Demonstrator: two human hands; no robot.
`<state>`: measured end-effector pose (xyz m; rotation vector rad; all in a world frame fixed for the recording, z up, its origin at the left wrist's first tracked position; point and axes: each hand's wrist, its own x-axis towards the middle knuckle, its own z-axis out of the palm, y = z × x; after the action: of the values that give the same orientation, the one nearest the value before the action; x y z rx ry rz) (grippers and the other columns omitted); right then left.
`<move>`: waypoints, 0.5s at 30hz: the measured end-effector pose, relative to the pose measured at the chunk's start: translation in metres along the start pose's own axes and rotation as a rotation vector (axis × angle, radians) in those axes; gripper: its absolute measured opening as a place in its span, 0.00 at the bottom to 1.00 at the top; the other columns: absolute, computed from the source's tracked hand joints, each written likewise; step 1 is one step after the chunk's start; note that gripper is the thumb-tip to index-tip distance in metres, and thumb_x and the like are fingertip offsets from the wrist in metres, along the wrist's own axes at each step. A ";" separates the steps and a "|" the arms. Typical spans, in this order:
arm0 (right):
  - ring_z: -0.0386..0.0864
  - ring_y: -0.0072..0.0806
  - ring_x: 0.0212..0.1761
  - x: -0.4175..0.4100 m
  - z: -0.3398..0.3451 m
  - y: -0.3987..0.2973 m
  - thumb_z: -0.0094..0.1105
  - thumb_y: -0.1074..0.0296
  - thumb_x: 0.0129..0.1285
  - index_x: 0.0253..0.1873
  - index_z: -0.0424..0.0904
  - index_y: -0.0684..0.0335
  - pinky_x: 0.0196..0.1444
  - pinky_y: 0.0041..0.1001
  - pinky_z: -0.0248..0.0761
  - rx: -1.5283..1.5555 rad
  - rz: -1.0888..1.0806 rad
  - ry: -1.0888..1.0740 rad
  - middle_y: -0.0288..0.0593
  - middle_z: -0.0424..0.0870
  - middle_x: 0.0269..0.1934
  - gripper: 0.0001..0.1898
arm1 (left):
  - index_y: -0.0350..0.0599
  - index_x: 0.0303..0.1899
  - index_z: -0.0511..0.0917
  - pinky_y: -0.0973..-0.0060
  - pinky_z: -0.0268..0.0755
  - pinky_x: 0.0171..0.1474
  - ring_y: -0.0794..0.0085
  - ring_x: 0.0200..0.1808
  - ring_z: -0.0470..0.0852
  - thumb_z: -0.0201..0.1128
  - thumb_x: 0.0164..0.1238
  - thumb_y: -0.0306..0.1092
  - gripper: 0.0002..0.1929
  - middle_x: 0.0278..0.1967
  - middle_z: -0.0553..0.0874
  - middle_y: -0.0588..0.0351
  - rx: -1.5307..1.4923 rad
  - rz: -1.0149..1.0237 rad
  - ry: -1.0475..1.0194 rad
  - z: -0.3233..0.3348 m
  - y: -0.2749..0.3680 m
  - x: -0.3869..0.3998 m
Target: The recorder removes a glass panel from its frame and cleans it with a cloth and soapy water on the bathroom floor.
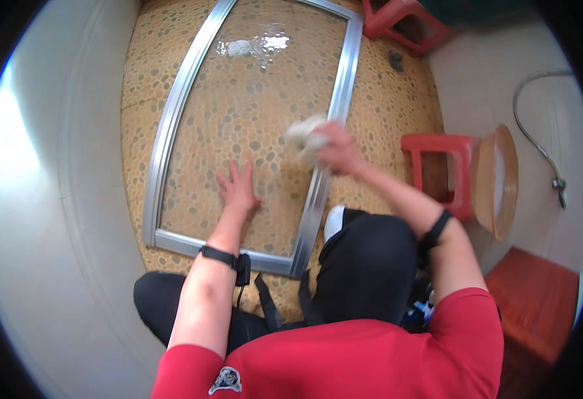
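A glass pane [251, 114] in a silvery metal frame [172, 109] lies on the pebble-patterned floor before me. My left hand [239, 189] rests on the lower part of the glass with its fingers spread and nothing in it. My right hand [337, 148], blurred, grips a whitish cloth [307, 133] over the right side of the pane, close to the frame's right rail. Whether the cloth touches the glass cannot be told. Bright reflections show near the far end of the pane.
A red plastic stool [441, 142] stands at the right, with a tan basin [508, 184] beside it. Another red stool [406, 25] is at the far right. A shower hose [526, 124] hangs on the right wall. Walls stand close on both sides; a red-brown surface [533, 294] is at lower right.
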<state>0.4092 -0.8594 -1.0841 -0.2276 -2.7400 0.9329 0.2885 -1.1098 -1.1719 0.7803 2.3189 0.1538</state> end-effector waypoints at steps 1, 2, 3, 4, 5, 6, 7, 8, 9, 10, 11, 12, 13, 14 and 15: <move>0.75 0.47 0.57 -0.007 0.045 0.024 0.65 0.68 0.49 0.53 0.79 0.53 0.62 0.39 0.68 -0.107 -0.135 -0.107 0.47 0.78 0.52 0.23 | 0.71 0.73 0.53 0.29 0.59 0.62 0.28 0.74 0.40 0.80 0.44 0.39 0.54 0.77 0.37 0.48 -0.005 0.015 0.004 0.002 0.018 0.006; 0.70 0.49 0.64 -0.012 0.078 0.007 0.66 0.63 0.49 0.54 0.79 0.46 0.64 0.47 0.64 -0.220 -0.184 -0.289 0.46 0.76 0.58 0.23 | 0.73 0.73 0.53 0.30 0.60 0.62 0.27 0.73 0.39 0.80 0.43 0.38 0.55 0.77 0.37 0.47 0.109 -0.016 -0.045 0.003 0.011 0.001; 0.65 0.52 0.69 -0.011 0.094 -0.015 0.66 0.59 0.49 0.54 0.78 0.38 0.65 0.57 0.60 -0.245 -0.280 -0.443 0.46 0.72 0.63 0.23 | 0.75 0.73 0.53 0.30 0.60 0.62 0.26 0.73 0.39 0.81 0.41 0.37 0.56 0.77 0.36 0.46 0.220 -0.038 -0.097 0.003 0.007 -0.001; 0.63 0.53 0.70 -0.021 0.102 -0.005 0.64 0.56 0.52 0.53 0.76 0.33 0.64 0.62 0.58 -0.161 -0.470 -0.386 0.46 0.69 0.66 0.21 | 0.75 0.73 0.53 0.30 0.60 0.62 0.26 0.73 0.39 0.81 0.41 0.37 0.56 0.77 0.36 0.46 0.223 -0.052 -0.096 0.006 0.009 0.001; 0.63 0.53 0.70 -0.015 0.105 0.016 0.64 0.56 0.52 0.53 0.76 0.33 0.64 0.62 0.58 -0.145 -0.472 -0.386 0.46 0.69 0.66 0.21 | 0.76 0.73 0.53 0.30 0.61 0.61 0.26 0.73 0.39 0.81 0.39 0.36 0.57 0.77 0.36 0.45 0.211 -0.069 -0.065 0.009 0.010 0.002; 0.64 0.52 0.69 -0.009 0.106 0.040 0.61 0.56 0.55 0.53 0.76 0.34 0.64 0.61 0.58 -0.157 -0.533 -0.394 0.46 0.70 0.65 0.18 | 0.77 0.73 0.52 0.30 0.62 0.60 0.26 0.73 0.40 0.81 0.37 0.36 0.58 0.77 0.36 0.44 0.198 -0.090 -0.039 0.012 0.011 0.003; 0.65 0.52 0.68 0.000 0.105 0.063 0.59 0.56 0.58 0.52 0.76 0.34 0.64 0.61 0.59 -0.164 -0.595 -0.404 0.45 0.71 0.64 0.16 | 0.77 0.73 0.52 0.30 0.62 0.60 0.26 0.73 0.40 0.81 0.37 0.36 0.58 0.77 0.36 0.44 0.203 -0.110 -0.057 0.011 0.014 0.005; 0.68 0.50 0.66 0.015 0.098 0.090 0.55 0.55 0.61 0.53 0.77 0.33 0.64 0.54 0.61 -0.046 -0.515 -0.424 0.43 0.74 0.63 0.15 | 0.77 0.73 0.52 0.30 0.63 0.59 0.26 0.73 0.40 0.82 0.36 0.35 0.59 0.77 0.37 0.44 0.198 -0.118 -0.044 0.009 0.020 0.004; 0.69 0.48 0.66 0.037 0.091 0.106 0.56 0.56 0.61 0.54 0.78 0.34 0.63 0.51 0.62 0.046 -0.329 -0.406 0.42 0.75 0.62 0.15 | 0.78 0.73 0.52 0.31 0.65 0.57 0.26 0.73 0.41 0.82 0.34 0.35 0.60 0.77 0.37 0.44 0.194 -0.136 -0.033 0.008 0.021 0.001; 0.70 0.47 0.65 0.062 0.080 0.124 0.56 0.57 0.61 0.54 0.78 0.34 0.62 0.47 0.63 0.129 -0.138 -0.391 0.42 0.76 0.61 0.16 | 0.78 0.73 0.52 0.31 0.65 0.57 0.26 0.73 0.41 0.82 0.34 0.35 0.60 0.77 0.37 0.44 0.194 -0.155 -0.058 0.008 0.022 0.000; 0.71 0.47 0.64 0.087 0.067 0.156 0.58 0.58 0.60 0.56 0.79 0.38 0.63 0.43 0.64 -0.010 -0.220 -0.299 0.44 0.76 0.62 0.18 | 0.78 0.73 0.52 0.31 0.66 0.57 0.26 0.73 0.41 0.82 0.33 0.33 0.61 0.77 0.37 0.44 0.184 -0.132 -0.011 0.009 0.025 0.002; 0.72 0.46 0.62 0.122 0.051 0.167 0.57 0.61 0.61 0.55 0.79 0.41 0.64 0.43 0.63 0.165 0.004 -0.317 0.45 0.77 0.60 0.17 | 0.79 0.73 0.51 0.30 0.66 0.56 0.26 0.73 0.41 0.82 0.32 0.32 0.62 0.77 0.38 0.43 0.181 -0.134 0.036 0.009 0.019 -0.003; 0.75 0.45 0.58 0.138 0.037 0.216 0.53 0.62 0.64 0.54 0.80 0.44 0.60 0.43 0.67 -0.268 -0.221 -0.060 0.45 0.79 0.57 0.14 | 0.79 0.73 0.51 0.30 0.66 0.56 0.26 0.73 0.41 0.82 0.32 0.32 0.62 0.77 0.38 0.43 0.166 -0.121 0.015 0.010 0.032 0.004; 0.78 0.43 0.53 0.162 0.013 0.262 0.49 0.62 0.66 0.52 0.81 0.47 0.52 0.44 0.71 -0.667 0.042 -0.127 0.45 0.82 0.51 0.14 | 0.80 0.73 0.51 0.31 0.67 0.56 0.27 0.73 0.41 0.81 0.32 0.30 0.63 0.77 0.38 0.44 0.142 -0.092 0.016 0.010 0.043 0.012; 0.79 0.43 0.48 0.202 0.001 0.256 0.48 0.60 0.67 0.52 0.82 0.48 0.46 0.43 0.73 -0.748 0.244 -0.212 0.45 0.84 0.43 0.14 | 0.81 0.73 0.51 0.31 0.67 0.56 0.27 0.73 0.41 0.81 0.31 0.29 0.63 0.77 0.38 0.44 0.144 -0.125 0.025 0.005 0.032 0.007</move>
<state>0.2326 -0.6143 -1.2078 -0.6275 -3.1862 -0.0841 0.3034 -1.0804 -1.1696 0.7042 2.4145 -0.0600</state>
